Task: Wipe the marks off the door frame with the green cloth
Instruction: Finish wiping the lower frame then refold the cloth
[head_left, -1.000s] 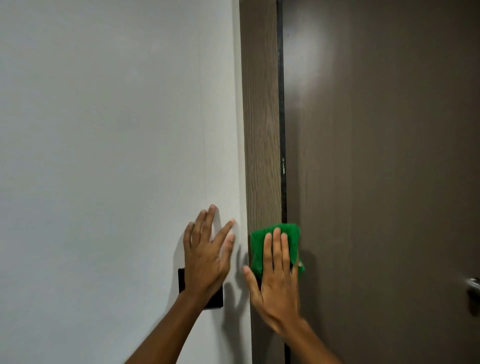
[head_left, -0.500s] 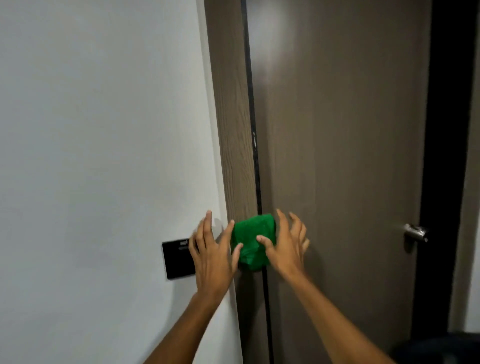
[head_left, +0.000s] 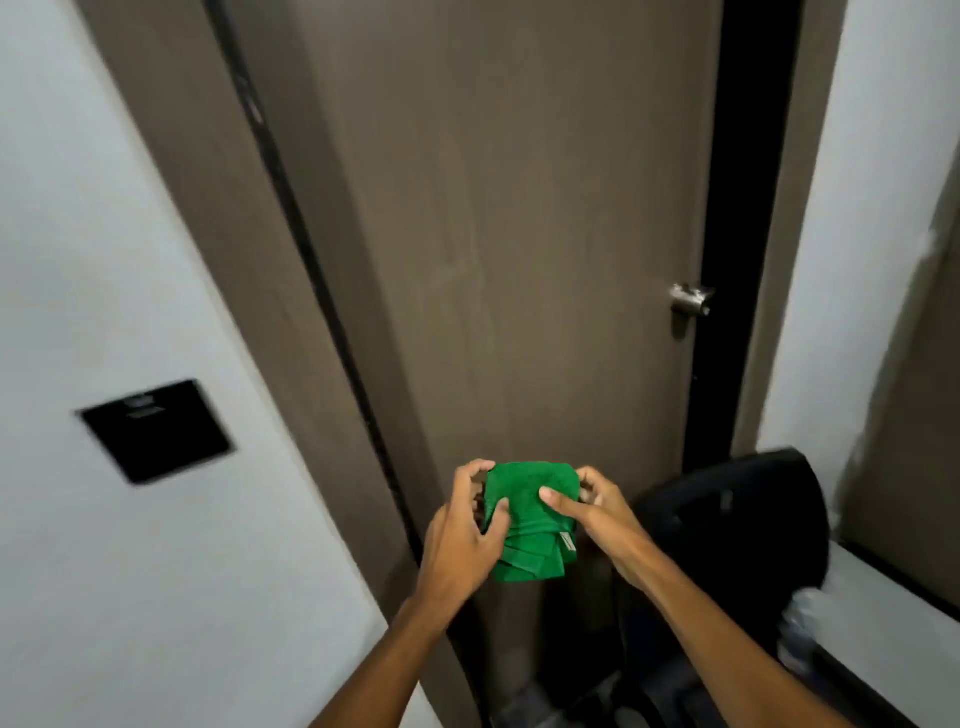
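Note:
The green cloth, folded into a thick pad, is held up in front of the brown door, off the surface. My left hand grips its left side, thumb on the front. My right hand pinches its right side, thumb pressed on the cloth's face. The brown door frame runs diagonally from the top left down toward my left wrist, with a dark gap between it and the door. No marks are discernible on the frame in this blurred view.
A black wall plate sits on the white wall left of the frame. A metal door handle is at the door's right edge. A black bag or chair stands at the lower right, by a white wall.
The cloth has come off the door frame and both hands now hold it away from the surface. My left hand left the wall. The view has swung down and to the right.

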